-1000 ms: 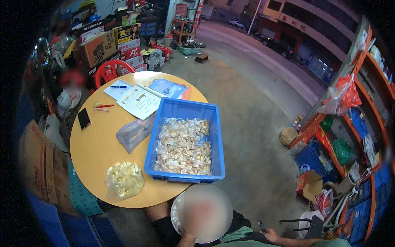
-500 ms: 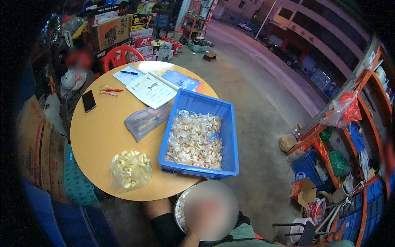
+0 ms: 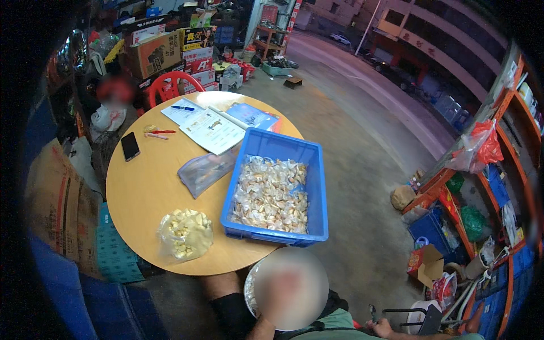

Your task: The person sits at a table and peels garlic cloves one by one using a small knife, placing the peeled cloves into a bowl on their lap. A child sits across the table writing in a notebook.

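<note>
My left hand reaches into a round metal bowl on my lap. A blur covers that hand and most of the bowl, so its fingers are hidden; some whitish pieces show at the bowl's left side. At the lower edge, right of the bowl, my right hand is closed round a small dark object whose kind I cannot make out. Beyond the bowl, a blue plastic crate holds unpeeled garlic cloves and papery skins. A clear bag of peeled garlic cloves sits left of it.
The crate rests on a round wooden table, slightly over its right edge. A pencil case, an open book, pens and a phone lie there too. A red chair stands behind; shelves line the right.
My right hand has come into view at the lower right with the small dark object. The whole view has shifted slightly; my left hand stays at the bowl.
</note>
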Action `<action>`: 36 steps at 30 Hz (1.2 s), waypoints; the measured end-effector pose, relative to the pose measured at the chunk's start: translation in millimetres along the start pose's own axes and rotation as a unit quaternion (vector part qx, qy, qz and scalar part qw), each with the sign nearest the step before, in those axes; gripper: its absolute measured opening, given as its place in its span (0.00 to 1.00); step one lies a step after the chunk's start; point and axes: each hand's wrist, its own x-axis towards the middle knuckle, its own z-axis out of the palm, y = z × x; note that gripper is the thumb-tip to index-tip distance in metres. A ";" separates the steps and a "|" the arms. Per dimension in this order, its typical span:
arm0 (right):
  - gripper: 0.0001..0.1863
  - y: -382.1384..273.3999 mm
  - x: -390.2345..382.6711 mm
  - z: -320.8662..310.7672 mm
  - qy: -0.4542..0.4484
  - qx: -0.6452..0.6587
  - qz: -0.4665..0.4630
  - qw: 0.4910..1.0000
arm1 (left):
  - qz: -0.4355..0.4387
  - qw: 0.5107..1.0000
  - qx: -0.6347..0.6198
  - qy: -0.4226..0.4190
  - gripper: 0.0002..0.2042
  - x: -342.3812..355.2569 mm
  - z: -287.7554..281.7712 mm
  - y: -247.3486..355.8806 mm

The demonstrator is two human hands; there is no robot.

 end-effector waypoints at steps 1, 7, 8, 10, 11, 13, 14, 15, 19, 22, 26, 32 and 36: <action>0.15 40.0 37.1 -5.3 -0.020 0.054 -0.065 0.996 | -0.008 1.000 -0.006 0.005 0.14 2.2 0.7 2.1; 0.10 -164.0 51.6 -19.8 0.008 0.313 -0.162 0.936 | -0.020 0.999 0.049 0.011 0.17 1.6 -4.7 -23.1; 0.09 -189.6 51.4 -18.8 -0.010 0.329 -0.194 0.924 | -0.028 0.999 -0.025 0.021 0.19 -0.9 -6.6 -45.2; 0.08 -230.2 44.7 -12.9 -0.039 0.347 -0.247 0.904 | 0.022 0.997 0.071 0.020 0.17 1.3 -3.5 -29.0; 0.09 -246.2 41.1 -5.9 -0.055 0.349 -0.271 0.895 | 0.063 0.987 0.142 0.025 0.16 3.0 -2.0 -13.8; 0.08 -267.0 34.4 15.3 -0.087 0.372 -0.309 0.871 | 0.036 0.978 0.203 0.036 0.17 6.2 1.0 -2.4; 0.07 -279.5 25.0 21.7 -0.111 0.373 -0.310 0.867 | 0.022 0.971 0.234 0.040 0.18 2.0 2.9 -1.3; 0.07 -285.7 24.4 35.6 -0.141 0.385 -0.340 0.847 | 0.102 0.958 0.266 0.036 0.21 -2.7 -5.6 -19.3; 0.11 -293.6 23.5 71.6 -0.142 0.277 -0.482 0.819 | 0.132 0.943 0.303 0.023 0.23 -15.5 -16.6 -45.8; 0.13 -304.6 19.2 74.1 -0.155 0.210 -0.561 0.786 | 0.095 0.951 0.293 0.033 0.24 -25.2 -22.2 -45.4; 0.09 -305.1 18.6 70.4 -0.160 0.205 -0.534 0.805 | -0.115 0.983 0.090 0.114 0.22 -11.2 17.7 49.1; 0.06 -313.8 20.0 63.8 -0.147 0.148 -0.603 0.770 | -0.066 0.984 0.087 0.139 0.13 -10.9 25.5 52.7; 0.06 -319.2 18.5 65.3 -0.177 0.105 -0.586 0.783 | -0.094 0.985 0.068 0.128 0.13 -11.1 23.9 59.8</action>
